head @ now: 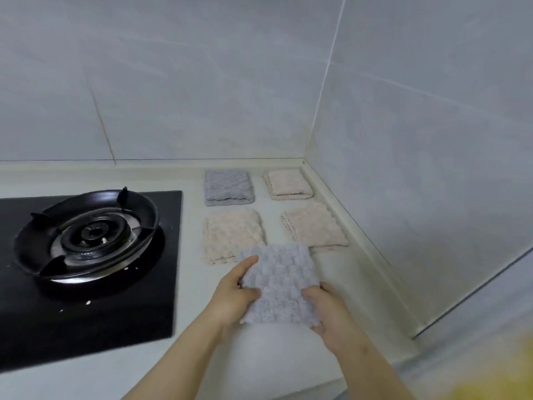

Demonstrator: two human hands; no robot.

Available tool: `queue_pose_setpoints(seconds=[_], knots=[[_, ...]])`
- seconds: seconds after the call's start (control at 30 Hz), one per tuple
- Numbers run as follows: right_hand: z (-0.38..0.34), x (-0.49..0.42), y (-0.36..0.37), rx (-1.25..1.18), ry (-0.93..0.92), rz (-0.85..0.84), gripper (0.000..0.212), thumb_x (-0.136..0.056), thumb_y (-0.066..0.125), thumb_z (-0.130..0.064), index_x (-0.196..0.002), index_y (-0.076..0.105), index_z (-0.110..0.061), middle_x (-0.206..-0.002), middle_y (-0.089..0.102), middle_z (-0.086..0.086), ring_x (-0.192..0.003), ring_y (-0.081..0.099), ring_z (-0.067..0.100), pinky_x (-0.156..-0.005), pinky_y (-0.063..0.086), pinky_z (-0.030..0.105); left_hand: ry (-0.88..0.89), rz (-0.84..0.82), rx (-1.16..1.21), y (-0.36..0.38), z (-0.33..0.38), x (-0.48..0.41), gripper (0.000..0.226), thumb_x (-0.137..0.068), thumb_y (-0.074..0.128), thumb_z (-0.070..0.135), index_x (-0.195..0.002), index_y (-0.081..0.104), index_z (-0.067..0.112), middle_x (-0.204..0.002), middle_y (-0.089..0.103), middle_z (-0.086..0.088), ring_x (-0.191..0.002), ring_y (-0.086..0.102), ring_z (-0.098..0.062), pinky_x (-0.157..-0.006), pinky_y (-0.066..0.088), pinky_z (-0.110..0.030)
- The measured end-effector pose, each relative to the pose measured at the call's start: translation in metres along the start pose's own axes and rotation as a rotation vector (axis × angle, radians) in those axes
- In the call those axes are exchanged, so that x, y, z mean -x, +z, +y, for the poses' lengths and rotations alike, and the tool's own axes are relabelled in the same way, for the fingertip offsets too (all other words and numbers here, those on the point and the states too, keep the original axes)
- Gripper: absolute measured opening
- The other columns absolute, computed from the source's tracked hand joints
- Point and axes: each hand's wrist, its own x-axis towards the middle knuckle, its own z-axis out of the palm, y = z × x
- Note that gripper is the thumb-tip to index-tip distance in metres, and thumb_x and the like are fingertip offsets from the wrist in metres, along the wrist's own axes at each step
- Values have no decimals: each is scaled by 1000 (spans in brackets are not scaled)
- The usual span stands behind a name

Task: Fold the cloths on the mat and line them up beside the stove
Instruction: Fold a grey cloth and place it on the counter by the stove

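A folded grey cloth [281, 284] is held above the counter by both hands. My left hand [235, 294] grips its left edge, thumb on top. My right hand [328, 310] grips its lower right corner. Beyond it, folded cloths lie on the counter in two rows right of the black stove [86, 255]: a grey cloth [227, 187] and a beige cloth [288, 184] at the back, a beige cloth [232, 233] and another beige cloth [314, 226] nearer. The held cloth overlaps the near edges of the two nearer ones in view.
The pale counter [190, 180] ends at tiled walls behind and to the right, meeting in a corner [304, 161]. A burner with a black pan support [89, 235] sits on the stove. A blurred yellow patch [490, 382] shows at the bottom right.
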Motion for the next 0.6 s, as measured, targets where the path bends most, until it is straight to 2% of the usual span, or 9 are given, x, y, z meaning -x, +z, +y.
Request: queue_pose_setpoints(seconds=[0.13, 0.2, 0.27, 0.3, 0.33, 0.37, 0.43, 0.5, 0.6], knots=[[6, -18, -44, 22, 22, 6, 27, -83, 55, -7, -108, 64, -7, -103, 69, 15, -91, 68, 32, -82, 56, 48, -53, 25, 19, 47, -11, -5, 59, -85, 53, -9, -132, 48, 26, -124, 58, 2, -99, 61, -15, -88, 53, -33], [9, -21, -63, 31, 37, 28, 24, -84, 56, -8, -106, 65, -8, -102, 69, 14, -92, 67, 32, -84, 54, 49, -85, 22, 30, 66, -18, -5, 59, -85, 53, -9, -135, 46, 22, -116, 60, 3, -96, 62, -15, -81, 55, -28], [12, -19, -80, 22, 52, 38, 21, -83, 57, -11, -103, 66, -10, -101, 70, 13, -94, 66, 33, -87, 51, 50, -93, 1, 44, 86, -21, 0, 56, -87, 51, -9, -134, 45, 22, -103, 58, 12, -80, 62, -7, -62, 51, -15], [13, -17, -88, 15, 54, 45, 21, -83, 59, -12, -102, 67, -11, -102, 70, 12, -96, 65, 33, -89, 50, 50, -94, -7, 45, 95, -23, 3, 56, -88, 50, -8, -133, 45, 24, -98, 55, 17, -70, 61, -5, -54, 48, -12], [13, -15, -94, -2, 58, 61, 21, -83, 60, -14, -102, 67, -11, -103, 69, 12, -97, 64, 32, -91, 48, 51, -102, -8, 47, 101, -25, 5, 57, -89, 50, -8, -134, 43, 25, -97, 52, 19, -69, 61, -6, -52, 46, -12], [15, -15, -101, -34, 59, 80, 20, -83, 61, -14, -102, 67, -9, -103, 69, 12, -98, 64, 32, -93, 49, 51, -118, -10, 44, 108, -27, 6, 58, -89, 50, -8, -136, 42, 24, -101, 53, 17, -79, 64, -11, -56, 50, -14], [15, -12, -113, -179, 84, 98, 19, -84, 61, -12, -101, 66, -7, -104, 69, 13, -99, 63, 30, -92, 49, 45, -161, -12, 68, 118, -34, 4, 61, -88, 50, -9, -139, 40, 23, -121, 58, -1, -105, 61, -30, -79, 56, -29], [15, -10, -120, -347, 126, 76, 28, -84, 62, -12, -111, 64, -6, -114, 65, 13, -107, 60, 29, -99, 45, 44, -181, -12, 117, 124, -40, 0, 63, -87, 52, -11, -138, 41, 24, -133, 52, -9, -110, 59, -30, -94, 51, -41], [14, -4, -128, -487, 145, 72, 33, -86, 60, -11, -118, 60, -2, -118, 64, 16, -109, 59, 30, -101, 43, 41, -167, -32, 114, 136, -38, -2, 63, -87, 50, -12, -137, 40, 27, -132, 50, -5, -108, 59, -23, -92, 51, -36]])
